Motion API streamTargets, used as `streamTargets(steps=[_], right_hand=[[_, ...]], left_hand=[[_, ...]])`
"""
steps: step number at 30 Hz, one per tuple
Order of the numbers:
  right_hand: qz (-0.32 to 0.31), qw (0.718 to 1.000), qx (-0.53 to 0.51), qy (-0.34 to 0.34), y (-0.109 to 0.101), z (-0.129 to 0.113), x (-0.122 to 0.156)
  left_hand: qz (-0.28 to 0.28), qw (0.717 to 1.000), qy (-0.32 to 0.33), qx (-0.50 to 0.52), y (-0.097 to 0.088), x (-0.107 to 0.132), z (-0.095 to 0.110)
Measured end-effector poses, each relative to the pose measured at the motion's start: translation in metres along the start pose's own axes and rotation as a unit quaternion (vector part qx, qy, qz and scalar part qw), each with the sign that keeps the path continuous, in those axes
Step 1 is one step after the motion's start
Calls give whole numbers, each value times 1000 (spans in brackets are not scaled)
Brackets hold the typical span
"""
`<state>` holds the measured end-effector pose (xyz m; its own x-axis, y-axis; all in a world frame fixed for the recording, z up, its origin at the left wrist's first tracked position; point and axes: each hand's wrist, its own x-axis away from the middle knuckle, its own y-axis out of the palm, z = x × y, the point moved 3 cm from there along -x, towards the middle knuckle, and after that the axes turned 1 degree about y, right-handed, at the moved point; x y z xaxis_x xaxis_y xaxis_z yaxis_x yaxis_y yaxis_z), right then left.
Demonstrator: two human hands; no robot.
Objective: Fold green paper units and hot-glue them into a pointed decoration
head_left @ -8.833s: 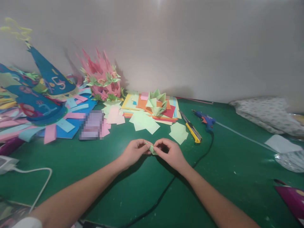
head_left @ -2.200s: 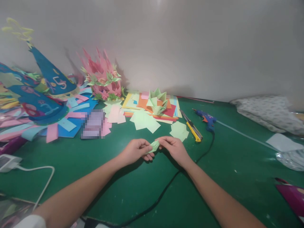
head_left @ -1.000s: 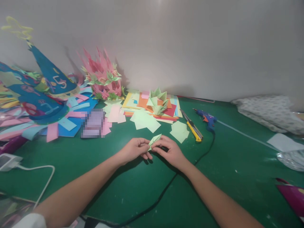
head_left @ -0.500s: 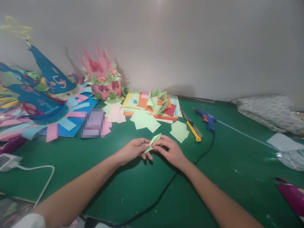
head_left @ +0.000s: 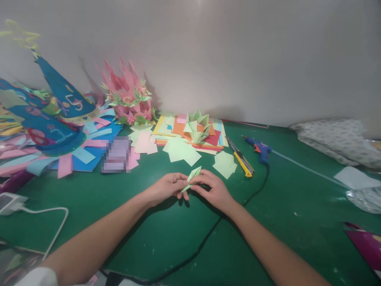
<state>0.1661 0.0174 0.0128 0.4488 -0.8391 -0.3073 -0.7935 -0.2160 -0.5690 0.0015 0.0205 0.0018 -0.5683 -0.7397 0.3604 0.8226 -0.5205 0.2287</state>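
Observation:
Between my two hands is a folded piece of light green paper [head_left: 194, 173], narrow and pointed, tilted up to the right above the green table [head_left: 166, 242]. My left hand [head_left: 169, 187] pinches its lower left side between thumb and fingers. From the right, the fingers of my right hand [head_left: 212, 188] close on its other edge and hide part of it. Loose light green paper squares [head_left: 183, 151] lie just beyond my hands, with another small pile of green squares [head_left: 225, 164] to the right.
Behind stands a ring of folded green paper [head_left: 197, 128] on coloured sheets. A yellow utility knife [head_left: 244, 166] and a blue glue gun [head_left: 259, 149] with a black cord lie to the right. Blue cone hats [head_left: 64, 89] and a pink paper crown [head_left: 127, 95] stand at left.
The folded green paper has turned slightly in my fingers and stands a little steeper. Both hands stay in nearly the same place.

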Motion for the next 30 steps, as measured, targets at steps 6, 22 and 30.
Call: streamTargets(steps=[6,22,30], right_hand=[[-15,1000,10,-13,0,-2,0],[27,999,-13,39,0,6,-2],[16,999,-32,27,-1,6,-3]], left_hand=[[1,1000,-5,-5,1,0,3],[60,998,27,-24,10,-6,-8],[96,994,6,54,6,-5,-5]])
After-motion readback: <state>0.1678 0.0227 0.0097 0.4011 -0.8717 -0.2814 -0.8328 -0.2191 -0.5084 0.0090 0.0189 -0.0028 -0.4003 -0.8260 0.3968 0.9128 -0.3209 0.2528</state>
